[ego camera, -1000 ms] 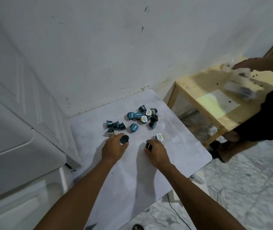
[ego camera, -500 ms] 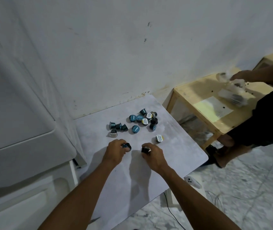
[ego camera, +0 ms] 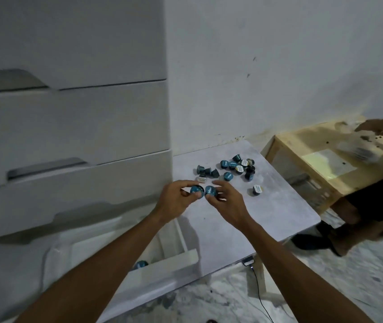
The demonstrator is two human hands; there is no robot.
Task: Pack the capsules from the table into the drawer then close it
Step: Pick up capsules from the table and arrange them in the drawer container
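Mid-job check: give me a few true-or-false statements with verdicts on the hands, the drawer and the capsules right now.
1. Each hand holds a blue capsule. True: the left hand pinches one capsule, the right hand another capsule.
2. The bottom drawer is closed. False: the drawer stands open, with a capsule inside.
3. No capsules lie on the table. False: a cluster lies on the table.
4. A white-topped capsule lies apart from the cluster. True.
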